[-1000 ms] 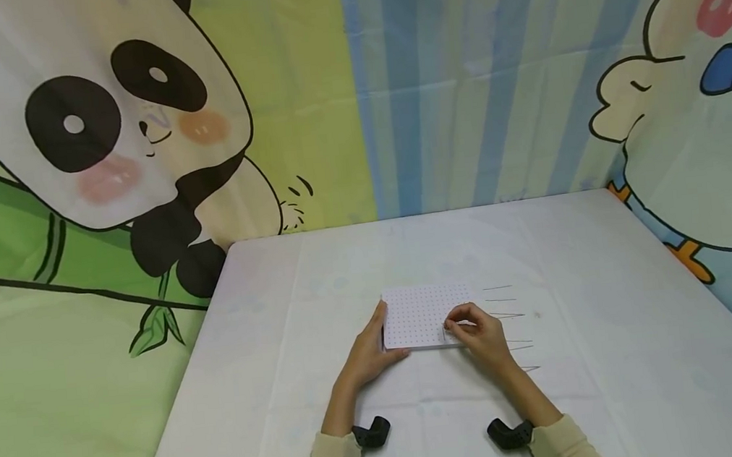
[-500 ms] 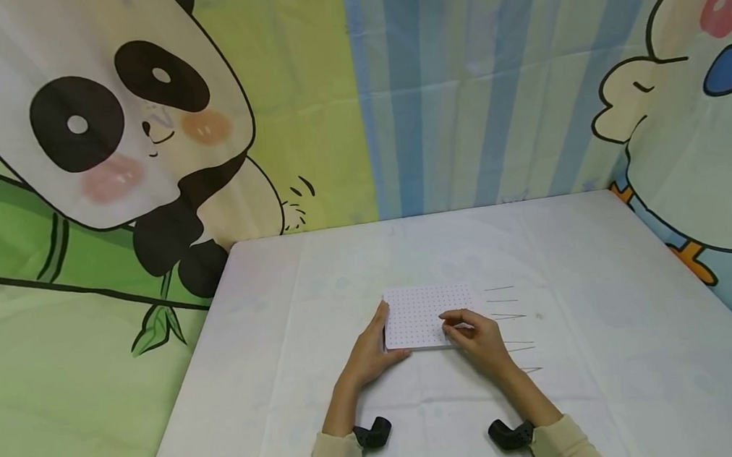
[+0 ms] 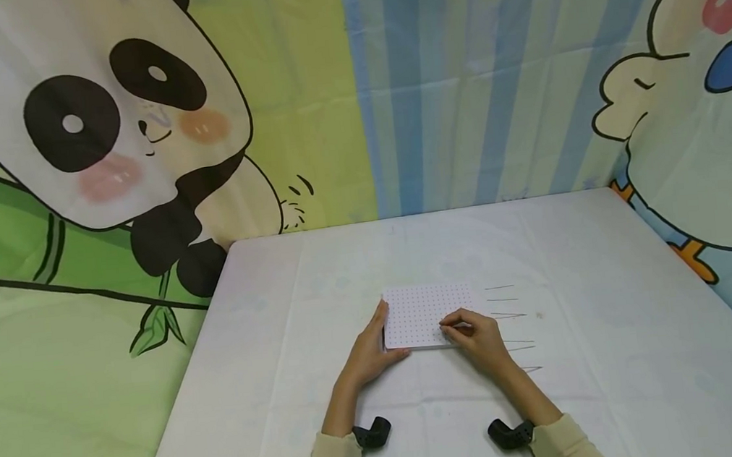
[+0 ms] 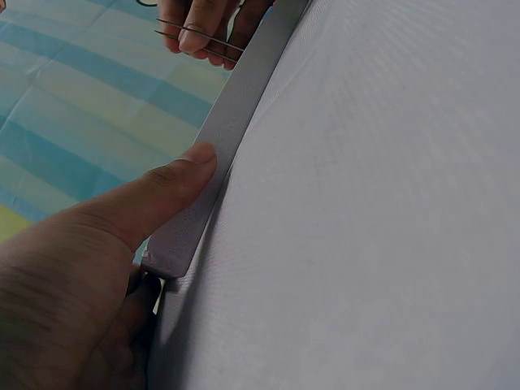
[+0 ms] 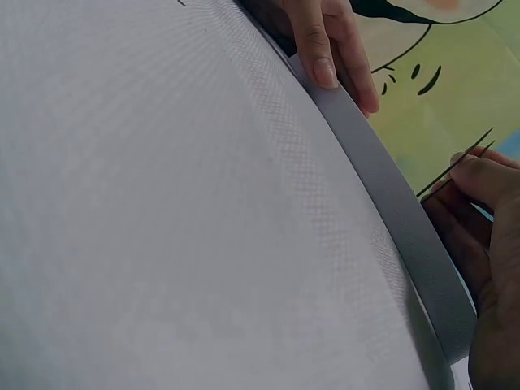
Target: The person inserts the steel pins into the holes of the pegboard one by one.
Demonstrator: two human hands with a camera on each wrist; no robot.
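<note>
Right grip (image 3: 476, 338) pinches a thin wire (image 5: 455, 166) between thumb and fingertips, holding it at the right near corner of the board (image 3: 422, 314); in the right wrist view two thin prongs stick up past the fingers. Left grip (image 3: 372, 351) lies along the board's left edge, thumb (image 4: 166, 183) pressed flat on the edge and fingers curled round the near left corner. White and dotted with small holes, the board lies flat near the middle of the bench (image 3: 288, 380), slightly toward the person. More wires (image 3: 507, 314) lie in a loose column on the bench just right of the board, apart from one another. Cartoon cloth (image 3: 135, 132) with a panda hangs behind the bench.
</note>
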